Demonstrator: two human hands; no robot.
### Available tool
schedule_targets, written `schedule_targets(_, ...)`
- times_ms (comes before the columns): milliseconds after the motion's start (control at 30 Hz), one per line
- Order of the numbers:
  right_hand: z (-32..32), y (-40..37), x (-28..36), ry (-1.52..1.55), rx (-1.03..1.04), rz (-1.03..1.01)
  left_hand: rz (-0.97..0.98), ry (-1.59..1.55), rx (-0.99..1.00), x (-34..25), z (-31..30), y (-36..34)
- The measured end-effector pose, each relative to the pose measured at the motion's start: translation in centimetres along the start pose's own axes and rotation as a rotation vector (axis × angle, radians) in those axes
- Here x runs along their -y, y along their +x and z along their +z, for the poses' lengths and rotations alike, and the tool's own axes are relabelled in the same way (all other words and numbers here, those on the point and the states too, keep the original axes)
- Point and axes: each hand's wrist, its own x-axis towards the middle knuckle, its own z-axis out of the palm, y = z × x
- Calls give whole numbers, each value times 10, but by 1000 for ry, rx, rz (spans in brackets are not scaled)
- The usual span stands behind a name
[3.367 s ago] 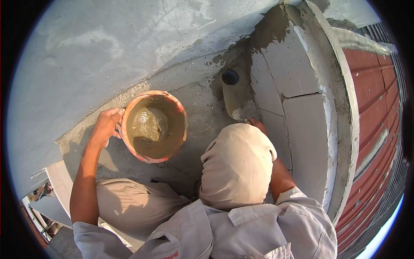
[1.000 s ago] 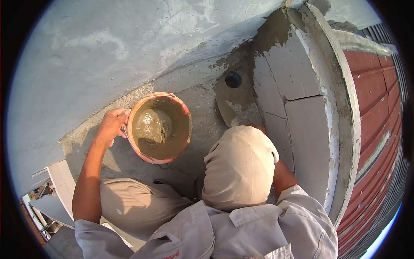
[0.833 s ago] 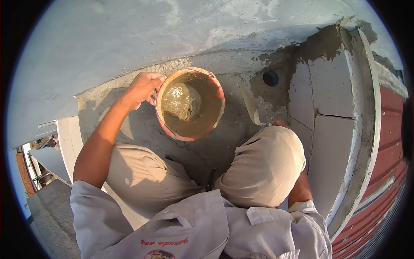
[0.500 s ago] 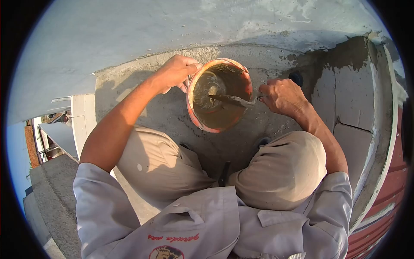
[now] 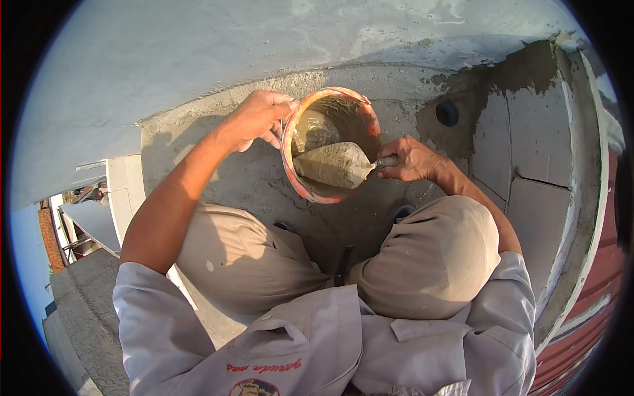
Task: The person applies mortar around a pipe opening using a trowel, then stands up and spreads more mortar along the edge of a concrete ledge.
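An orange-red bucket (image 5: 373,119), smeared with cement, stands tilted in front of my knees with wet grey-brown mix (image 5: 317,129) inside. My left hand (image 5: 261,117) grips its left rim, fingers closed around the edge by the wire handle. In my right hand (image 5: 411,160) is the handle of a trowel (image 5: 335,164), fingers wrapped round it. The trowel's broad blade, coated in wet mix, faces up across the bucket's mouth, its tip toward the left inner wall.
A dark round pipe opening (image 5: 447,113) sits in the concrete floor to the right. Pale block walling (image 5: 538,142) with wet mortar patches rises beyond it. A grey plastered wall (image 5: 264,39) runs along the far side. Red corrugated roofing (image 5: 584,297) lies at lower right.
My right hand has moved slightly down and left, turning the trowel from edge-on to flat, blade face up. My left hand stays on the rim; the bucket has shifted slightly left.
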Motion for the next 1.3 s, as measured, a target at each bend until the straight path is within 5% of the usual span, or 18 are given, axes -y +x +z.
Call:
schedule_targets(233, 29, -86, -2, 353, -270, 438, 1, 55, -73, 15, -17, 3)
schedule_targets(467, 59, -151, -45, 214, -754, 580, -64, 156, -225, 24, -33, 13)
schedule_targets(700, 48, -161, -88, 78, -757, 860, -75, 183, -230, 24, -32, 12)
schedule_targets(1300, 65, -140, -90, -387, -673, 952, -25, 143, -213, 28, -33, 12)
